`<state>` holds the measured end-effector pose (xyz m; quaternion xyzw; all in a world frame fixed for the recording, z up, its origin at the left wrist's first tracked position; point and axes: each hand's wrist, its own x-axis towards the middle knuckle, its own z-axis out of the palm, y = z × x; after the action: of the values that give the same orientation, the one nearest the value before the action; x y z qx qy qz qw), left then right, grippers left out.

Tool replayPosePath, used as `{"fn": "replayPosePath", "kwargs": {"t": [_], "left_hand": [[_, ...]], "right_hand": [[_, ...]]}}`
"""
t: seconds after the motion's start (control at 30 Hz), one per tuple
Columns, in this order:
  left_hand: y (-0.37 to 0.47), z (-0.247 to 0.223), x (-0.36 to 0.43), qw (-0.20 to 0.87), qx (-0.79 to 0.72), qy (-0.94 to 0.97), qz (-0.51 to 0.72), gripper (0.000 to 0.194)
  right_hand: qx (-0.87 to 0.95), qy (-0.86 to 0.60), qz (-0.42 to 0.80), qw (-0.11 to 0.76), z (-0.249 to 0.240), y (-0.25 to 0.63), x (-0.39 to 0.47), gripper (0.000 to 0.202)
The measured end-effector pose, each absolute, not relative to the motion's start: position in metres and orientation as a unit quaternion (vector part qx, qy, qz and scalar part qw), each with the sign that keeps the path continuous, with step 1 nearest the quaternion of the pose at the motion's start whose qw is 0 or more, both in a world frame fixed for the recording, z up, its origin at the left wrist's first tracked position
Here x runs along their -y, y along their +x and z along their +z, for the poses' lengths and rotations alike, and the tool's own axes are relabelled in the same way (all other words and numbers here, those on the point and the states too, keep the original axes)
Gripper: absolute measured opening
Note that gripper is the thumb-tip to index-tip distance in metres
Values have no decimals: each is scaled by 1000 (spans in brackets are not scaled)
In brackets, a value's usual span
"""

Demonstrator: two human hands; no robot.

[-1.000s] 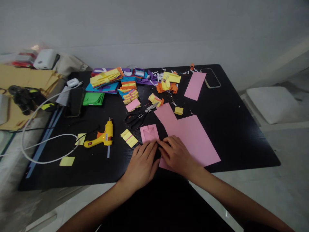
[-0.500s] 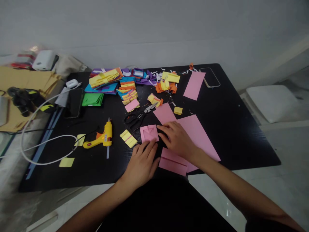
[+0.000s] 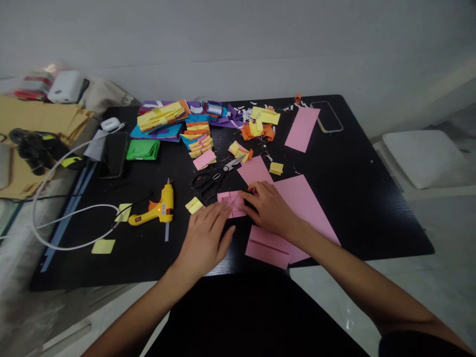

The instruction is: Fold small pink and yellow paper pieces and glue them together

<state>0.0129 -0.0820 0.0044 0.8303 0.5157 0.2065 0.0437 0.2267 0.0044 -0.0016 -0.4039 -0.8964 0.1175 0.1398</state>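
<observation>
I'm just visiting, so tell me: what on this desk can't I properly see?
All in the head view:
- Folded pink paper: partly covered by fingers of the left hand and right hand.
- Yellow folded piece: near end hidden behind the left hand.
- Yellow glue gun: label too small to read.
- White object: cut off by the picture's left edge.

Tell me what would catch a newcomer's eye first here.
Probably the yellow glue gun, bright on the black table, to the left of the left hand. Next might come the colourful paper bundles towards the table's far edge, left of the middle. Nearer the front, the left hand and right hand meet at a small pink piece, just in front of black-handled scissors.
</observation>
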Motion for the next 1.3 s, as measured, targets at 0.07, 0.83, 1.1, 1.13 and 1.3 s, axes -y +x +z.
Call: {"fn": "replayPosePath", "kwargs": {"t": [0.07, 0.83, 1.1, 1.13, 1.3], "left_hand": [[5, 6, 72, 27, -536, 827, 166, 52], [-8, 8, 51, 47, -531, 827, 177, 42], [-48, 17, 65, -1, -617, 772, 152, 33], [-48, 14, 68, -1, -612, 778, 141, 38], [-42, 7, 74, 12, -603, 787, 132, 43]], "right_hand": [[897, -401, 121, 140, -2, 228, -5, 40], [894, -384, 152, 173, 7, 226, -2, 40], [823, -411, 221, 323, 25, 234, -6, 20], [817, -418, 229, 325, 26, 233, -8, 22], [803, -420, 245, 344, 26, 223, -15, 24]]}}
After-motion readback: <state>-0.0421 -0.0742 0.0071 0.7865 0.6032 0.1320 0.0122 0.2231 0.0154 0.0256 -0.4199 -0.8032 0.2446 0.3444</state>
